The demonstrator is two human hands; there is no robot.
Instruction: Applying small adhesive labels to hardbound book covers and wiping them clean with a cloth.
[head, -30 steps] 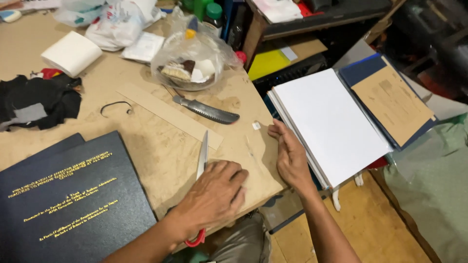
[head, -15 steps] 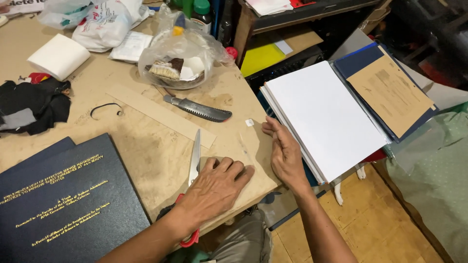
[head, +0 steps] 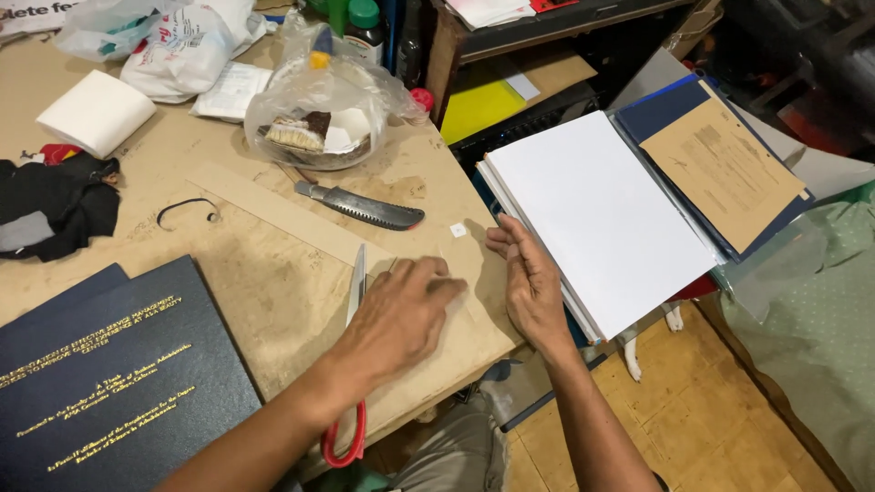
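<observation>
My left hand [head: 397, 321] lies palm down on the brown work table [head: 273, 282], fingers apart, over the blade of red-handled scissors [head: 351, 360]. My right hand [head: 529, 282] rests open at the table's right edge, its fingers touching the side of a thick white stack of pages [head: 602, 219]. That stack sits in an open dark blue cover [head: 674, 114] with a brown sheet [head: 725, 173] on its right half. A tiny white paper scrap [head: 458, 230] lies just ahead of my right hand.
A serrated knife [head: 360, 205] lies mid-table behind a long cardboard strip [head: 273, 214]. Dark blue bound books [head: 109, 383] with gold lettering sit front left. A bagged bowl [head: 319, 128], white block [head: 96, 111], black cloth [head: 50, 205] and plastic bags [head: 173, 41] crowd the back.
My left hand has slid right along the table toward my right hand. The right hand stays against the page stack.
</observation>
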